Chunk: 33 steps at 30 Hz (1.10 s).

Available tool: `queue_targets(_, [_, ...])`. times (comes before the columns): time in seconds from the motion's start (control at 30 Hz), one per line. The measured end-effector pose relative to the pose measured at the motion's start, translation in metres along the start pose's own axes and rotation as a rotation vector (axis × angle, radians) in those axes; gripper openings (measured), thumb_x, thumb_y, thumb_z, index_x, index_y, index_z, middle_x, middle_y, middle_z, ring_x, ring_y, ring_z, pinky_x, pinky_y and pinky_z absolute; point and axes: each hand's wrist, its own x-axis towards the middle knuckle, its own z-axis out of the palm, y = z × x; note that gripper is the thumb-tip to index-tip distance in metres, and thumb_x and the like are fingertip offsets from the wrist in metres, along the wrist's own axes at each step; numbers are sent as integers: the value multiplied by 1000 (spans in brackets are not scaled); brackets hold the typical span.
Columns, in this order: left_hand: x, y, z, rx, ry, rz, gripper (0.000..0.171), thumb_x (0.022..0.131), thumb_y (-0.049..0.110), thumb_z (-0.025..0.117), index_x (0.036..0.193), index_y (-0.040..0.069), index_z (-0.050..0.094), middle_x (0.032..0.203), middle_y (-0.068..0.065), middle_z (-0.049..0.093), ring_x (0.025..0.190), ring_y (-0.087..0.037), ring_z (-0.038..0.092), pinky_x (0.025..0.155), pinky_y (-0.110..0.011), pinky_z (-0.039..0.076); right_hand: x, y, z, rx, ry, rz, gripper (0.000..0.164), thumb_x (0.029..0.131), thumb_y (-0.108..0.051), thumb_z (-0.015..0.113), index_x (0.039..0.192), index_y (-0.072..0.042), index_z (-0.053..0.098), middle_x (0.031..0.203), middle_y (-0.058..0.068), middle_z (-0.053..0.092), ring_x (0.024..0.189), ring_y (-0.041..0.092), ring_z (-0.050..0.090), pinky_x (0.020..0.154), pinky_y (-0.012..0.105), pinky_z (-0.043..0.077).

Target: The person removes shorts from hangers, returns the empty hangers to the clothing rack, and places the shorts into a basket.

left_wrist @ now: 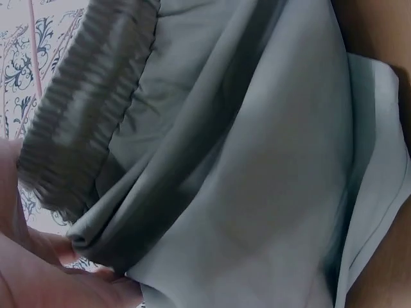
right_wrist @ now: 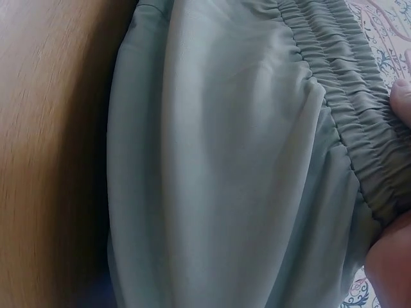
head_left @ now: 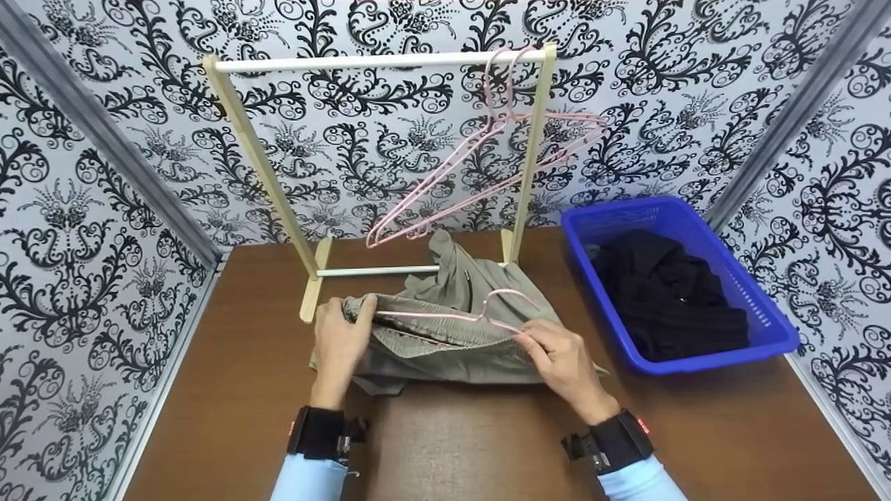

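Observation:
Grey-green elastic-waist trousers (head_left: pixel 459 365) lie bunched on the table, their waistband raised and gaping towards the head camera. A pink hanger (head_left: pixel 484 316) lies along the waist opening with its hook upward. At the left end of the waistband, my left hand (head_left: pixel 340 341) grips the gathered edge. My right hand (head_left: pixel 560 358) pinches the right side of the waistband together with the hanger's arm. In the left wrist view the gathered waistband (left_wrist: pixel 83 96) runs down to the fingers. The right wrist view shows the waistband (right_wrist: pixel 347 109) beside the thumb. Cloth hides the hanger's lower part.
Behind the trousers stands a wooden rack with a white rail (head_left: pixel 379 62). Pink hangers (head_left: pixel 487 87) hang at the rail's right end. A blue basket (head_left: pixel 605 292) holding dark clothing (head_left: pixel 661 292) sits at the right. Patterned walls enclose the brown table (head_left: pixel 230 390).

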Motion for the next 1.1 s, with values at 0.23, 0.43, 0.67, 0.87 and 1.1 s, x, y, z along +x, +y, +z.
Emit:
queue_targets(0.23, [0, -3, 3, -20, 63, -8, 56, 105, 42, 53, 120, -12, 58, 119, -34, 58, 115, -53, 56, 98, -62, 43, 0, -1, -1, 22, 8, 1, 16, 84, 4, 79, 81, -10, 73, 88, 0, 72, 79, 13, 68, 71, 24, 54])
queue_targets(0.43, [1, -7, 7, -61, 93, 7, 45, 109, 35, 48, 131, -3, 56, 122, -31, 60, 117, -51, 57, 98, -61, 43, 0, -2, 0, 54, 36, 19, 17, 83, 6, 80, 83, -11, 75, 85, -2, 72, 75, 12, 67, 70, 22, 52])
queue_targets(0.67, [2, -12, 10, -51, 160, 66, 33, 110, 25, 47, 116, -3, 63, 106, -28, 64, 106, -49, 62, 92, -61, 46, 2, -4, 1, 78, 62, 36, 19, 82, 8, 80, 84, -11, 76, 85, 0, 72, 76, 15, 68, 72, 20, 51])
queue_targets(0.87, [5, -17, 12, -71, 203, 86, 29, 109, 22, 51, 108, -3, 65, 99, -26, 65, 101, -49, 64, 88, -60, 47, 3, -3, 3, 97, 68, 38, 20, 82, 11, 78, 85, -9, 75, 84, 3, 71, 75, 17, 67, 72, 20, 51])
queue_targets(1.1, [7, -22, 13, -82, 220, 89, 29, 109, 20, 50, 104, -4, 65, 100, -27, 67, 102, -53, 64, 87, -62, 46, 3, -3, 3, 122, 63, 46, 18, 84, 11, 75, 86, -7, 74, 86, 4, 71, 77, 18, 67, 75, 19, 51])
